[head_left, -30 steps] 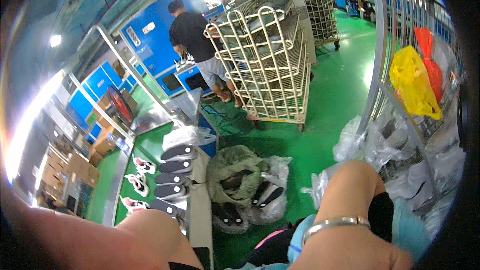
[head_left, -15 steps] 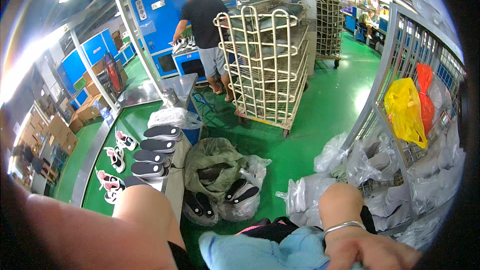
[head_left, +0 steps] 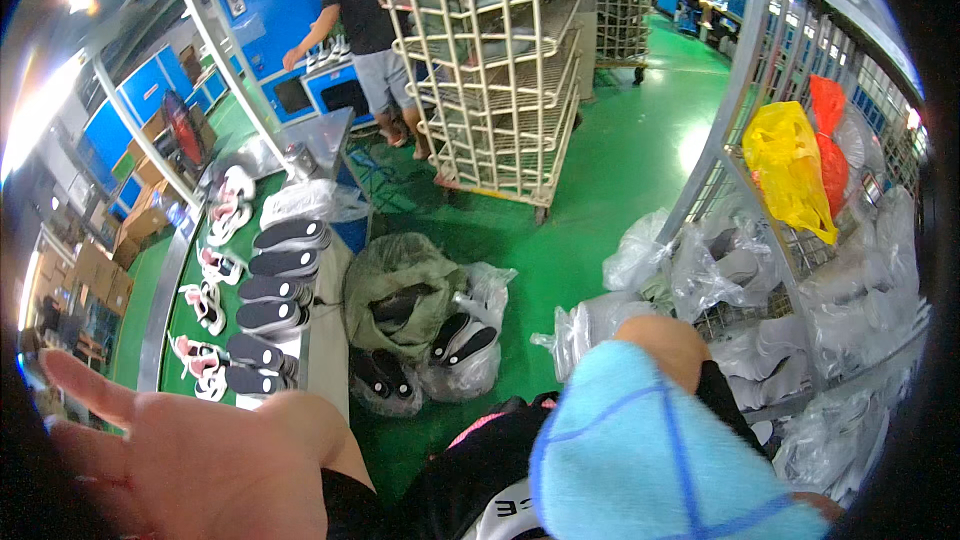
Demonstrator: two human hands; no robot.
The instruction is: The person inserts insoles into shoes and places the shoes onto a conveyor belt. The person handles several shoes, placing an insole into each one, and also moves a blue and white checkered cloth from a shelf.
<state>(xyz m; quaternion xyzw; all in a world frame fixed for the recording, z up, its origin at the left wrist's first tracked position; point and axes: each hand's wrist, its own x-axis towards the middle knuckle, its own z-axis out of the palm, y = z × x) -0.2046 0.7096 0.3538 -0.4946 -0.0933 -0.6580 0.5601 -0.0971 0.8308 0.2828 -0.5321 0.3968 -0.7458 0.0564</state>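
Note:
My left hand (head_left: 215, 470) is raised at the lower left, close to the camera, fingers apart and nothing in it. A fluffy light-blue cloth (head_left: 640, 440) with darker blue lines hangs large at the lower right, in front of my right arm. My right hand (head_left: 820, 506) holds it; only a sliver shows at the cloth's lower edge, and the fingers are hidden. Beyond my left hand, stacks of black insoles (head_left: 272, 316) with white dots line the bench edge. Pink, white and black sneakers (head_left: 204, 306) stand beside them on the green bench surface (head_left: 165, 325).
Bags of insoles (head_left: 465, 345) and an olive sack (head_left: 400, 280) stand on the green floor. A tall wire rack trolley (head_left: 490, 90) is ahead, with a person (head_left: 360, 10) working behind it. At right, a metal cage (head_left: 745, 90) carries yellow (head_left: 790, 165) and red bags and clear-wrapped stacks.
The blue cloth has risen and spread at the right, covering my right hand. My left hand's fingers have come into view, spread. The view has tilted down, showing more sneakers.

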